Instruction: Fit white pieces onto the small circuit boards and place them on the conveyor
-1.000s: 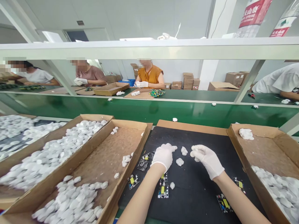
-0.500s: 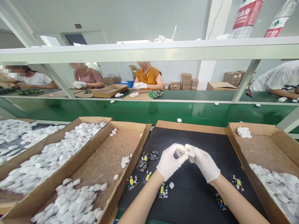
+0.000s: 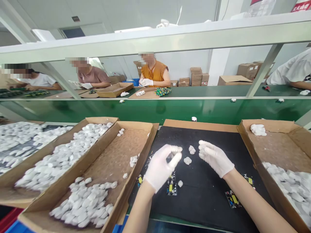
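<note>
My left hand (image 3: 162,166), in a white glove, hovers over the black mat (image 3: 196,200) with its fingers curved and the thumb apart from them. Nothing shows between them. To the right, my gloved right hand (image 3: 215,157) has its fingers stretched towards the left hand and holds nothing visible. Between the hands lie two small white lumpy pieces, one farther back (image 3: 191,149) and one nearer (image 3: 187,160). Below my left hand is a circuit board (image 3: 172,188) with a yellow part, and beside it another white piece (image 3: 180,183). My left hand partly covers other boards.
Cardboard trays holding white pieces flank the mat, at left (image 3: 116,181) and right (image 3: 247,142). Near my right forearm lies another circuit board (image 3: 232,198). Beyond runs a green conveyor belt (image 3: 155,110) under a shelf (image 3: 155,42). Several people sit across from me.
My hands were together on a small white piece; now they are apart, and two white pieces lie on the mat between them. The view has tilted down slightly.
</note>
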### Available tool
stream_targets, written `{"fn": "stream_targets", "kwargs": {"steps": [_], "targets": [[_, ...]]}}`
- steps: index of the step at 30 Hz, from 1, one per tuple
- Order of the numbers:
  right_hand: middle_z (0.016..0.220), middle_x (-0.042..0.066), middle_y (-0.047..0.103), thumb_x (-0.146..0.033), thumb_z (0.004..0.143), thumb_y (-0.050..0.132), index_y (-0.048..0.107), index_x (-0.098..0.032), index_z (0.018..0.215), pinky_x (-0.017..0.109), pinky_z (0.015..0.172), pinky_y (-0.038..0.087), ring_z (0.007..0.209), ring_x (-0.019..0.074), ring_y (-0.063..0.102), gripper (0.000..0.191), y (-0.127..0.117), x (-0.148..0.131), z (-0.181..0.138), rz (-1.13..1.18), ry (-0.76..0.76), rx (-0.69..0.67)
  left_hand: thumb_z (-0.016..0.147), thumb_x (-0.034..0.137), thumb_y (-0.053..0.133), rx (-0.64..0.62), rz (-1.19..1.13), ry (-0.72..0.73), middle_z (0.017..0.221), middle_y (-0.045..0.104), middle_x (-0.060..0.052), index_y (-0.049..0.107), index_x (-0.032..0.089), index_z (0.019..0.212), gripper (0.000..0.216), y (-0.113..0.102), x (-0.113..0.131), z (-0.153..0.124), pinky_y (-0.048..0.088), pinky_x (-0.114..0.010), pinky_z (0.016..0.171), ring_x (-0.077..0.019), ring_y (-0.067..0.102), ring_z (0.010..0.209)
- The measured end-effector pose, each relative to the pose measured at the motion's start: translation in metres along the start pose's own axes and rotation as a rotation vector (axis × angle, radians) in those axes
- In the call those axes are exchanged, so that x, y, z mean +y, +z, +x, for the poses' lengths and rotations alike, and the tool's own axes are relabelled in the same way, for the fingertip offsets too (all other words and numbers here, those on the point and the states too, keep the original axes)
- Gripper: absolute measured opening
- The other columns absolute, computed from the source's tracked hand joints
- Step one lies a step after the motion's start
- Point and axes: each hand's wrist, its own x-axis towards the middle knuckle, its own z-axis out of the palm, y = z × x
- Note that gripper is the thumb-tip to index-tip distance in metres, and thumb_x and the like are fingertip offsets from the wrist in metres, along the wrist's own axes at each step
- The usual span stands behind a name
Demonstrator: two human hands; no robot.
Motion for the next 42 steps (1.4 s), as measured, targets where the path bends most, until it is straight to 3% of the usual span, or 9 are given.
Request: {"fn": "stream_targets", "kwargs": {"steps": [6,11,14,20,23,26,33,38,42], "targets": [[0.082,0.006,0.069,-0.042,0.050,0.085,0.073,-0.017,0.080,0.028,0.066,0.046,0.077,0.0174,0.060,0.041,0.007,0.008,-0.003,-0.192,-0.009,0.071,0.076,0.010,0.052,-0.203,0.583,-0.105,0.126,0.057,-0.006,0.056,0.027,0.122,0.048,-0.006,-0.018,-0.055,0.037,-0.049,0.100,-0.0289,0.050,0.116],[0.097,0.009,0.069,-0.049,0.059,0.078,0.071,-0.018,0.093,0.029,0.071,0.047,0.087,0.0196,0.060,0.046,0.006,0.017,-0.003,-0.253,-0.069,0.073,0.074,0.012,0.055,-0.318,0.612,-0.079,0.127,0.056,-0.005,0.060,0.029,0.115,0.044,0.000,-0.037,-0.048,0.023,-0.054,0.106,-0.0289,0.043,0.124],[0.092,0.007,0.069,-0.051,0.063,0.074,0.070,-0.019,0.096,0.028,0.068,0.047,0.070,0.0138,0.059,0.046,0.003,0.018,0.000,-0.254,-0.079,0.113,0.071,0.016,0.059,-0.323,0.570,-0.008,0.119,0.060,-0.004,0.062,0.028,0.103,0.034,0.003,-0.040,-0.034,0.017,-0.056,0.107,-0.0283,0.046,0.120],[0.080,0.004,0.068,-0.039,0.057,0.081,0.066,-0.019,0.097,0.025,0.061,0.046,0.068,0.0137,0.059,0.047,0.006,0.014,0.000,-0.208,-0.022,0.142,0.062,0.013,0.058,-0.200,0.588,0.021,0.091,0.059,-0.006,0.055,0.019,0.085,0.024,0.009,-0.028,-0.013,0.041,-0.040,0.087,-0.0251,0.055,0.092],[0.084,0.005,0.068,-0.035,0.053,0.083,0.067,-0.018,0.084,0.030,0.070,0.048,0.075,0.0168,0.061,0.039,0.008,0.014,-0.002,-0.248,-0.027,0.092,0.059,0.009,0.055,-0.094,0.539,0.061,0.090,0.059,-0.006,0.053,0.020,0.089,0.031,0.013,-0.014,0.004,0.042,-0.039,0.084,-0.0247,0.055,0.090],[0.088,0.005,0.068,-0.036,0.051,0.084,0.068,-0.018,0.073,0.033,0.077,0.047,0.081,0.0193,0.061,0.033,0.007,0.016,-0.002,-0.273,-0.174,-0.009,0.056,0.007,0.054,0.043,0.449,0.153,0.088,0.060,-0.005,0.051,0.020,0.088,0.035,0.024,0.002,0.027,0.043,-0.039,0.082,-0.0245,0.056,0.088],[0.076,0.000,0.064,-0.037,0.057,0.082,0.066,-0.021,0.077,0.033,0.073,0.048,0.071,0.0164,0.058,0.031,0.002,0.018,-0.001,-0.142,-0.287,-0.064,0.059,0.014,0.060,0.339,0.244,0.342,0.082,0.058,-0.006,0.048,0.018,0.082,0.026,0.071,0.003,0.045,0.046,-0.041,0.075,-0.0246,0.057,0.081],[0.081,0.001,0.062,-0.039,0.058,0.081,0.061,-0.020,0.077,0.033,0.071,0.049,0.075,0.0177,0.059,0.033,0.002,0.014,0.000,-0.141,-0.278,-0.014,0.070,0.017,0.060,0.205,-0.121,0.255,0.079,0.056,-0.002,0.048,0.019,0.082,0.017,0.075,-0.009,0.029,0.049,-0.033,0.072,-0.0175,0.058,0.077],[0.075,0.000,0.060,-0.033,0.060,0.080,0.058,-0.020,0.076,0.033,0.069,0.048,0.071,0.0161,0.058,0.030,0.005,0.010,-0.005,-0.318,-0.314,-0.048,0.073,0.020,0.065,-0.044,-0.412,0.124,0.085,0.059,-0.001,0.045,0.018,0.120,0.051,0.062,-0.010,0.029,0.049,-0.034,0.083,-0.0153,0.059,0.079]]}}
